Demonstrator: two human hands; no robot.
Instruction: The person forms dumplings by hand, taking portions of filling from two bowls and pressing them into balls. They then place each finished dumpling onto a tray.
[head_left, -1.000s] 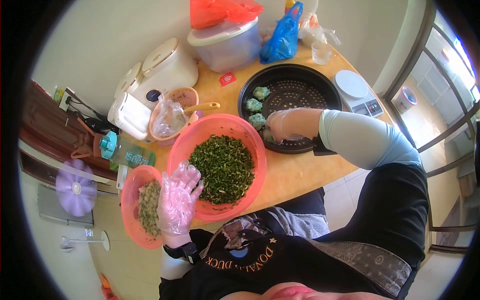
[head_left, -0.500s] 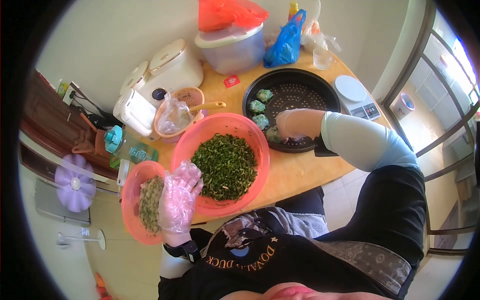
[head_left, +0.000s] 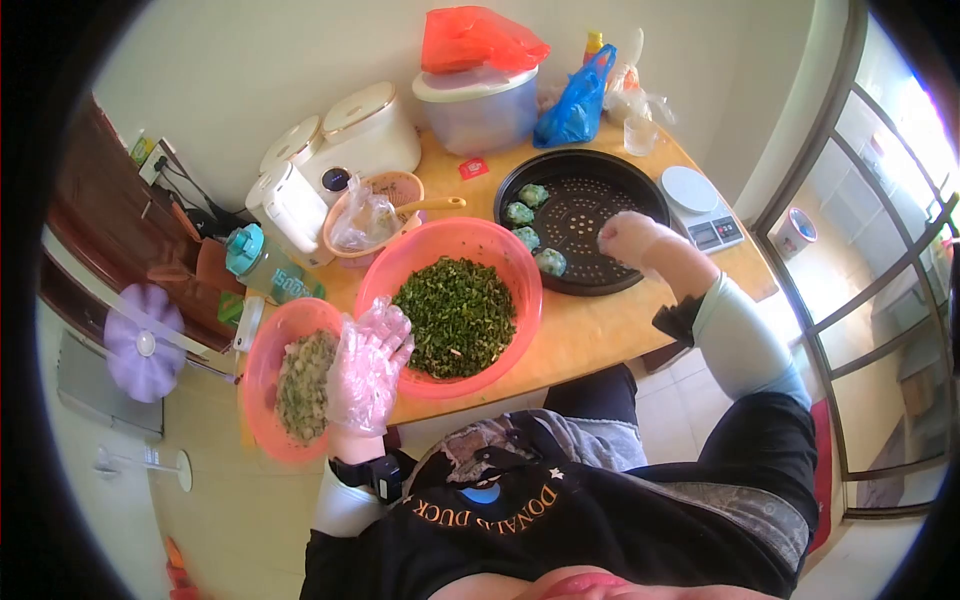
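Observation:
My left hand, in a clear plastic glove, is held palm up with its fingers apart and nothing in it. It is between the small pink basin, which holds a pale green chopped mixture, and the large pink basin of chopped dark greens. Over the right side of a round black perforated steamer tray is my gloved right hand, fingers curled in and no object showing in them. Several green-white balls line the tray's left side; the nearest ball sits apart from my hand.
A kitchen scale stands right of the tray, with a clear cup behind. At the back are a lidded tub and a blue bag. A colander, bottle and white appliance occupy the left.
My right hand has drawn back to the right, away from the nearest ball, which now lies uncovered in the tray. My left hand stays open beside the basins. The camera view has shifted slightly.

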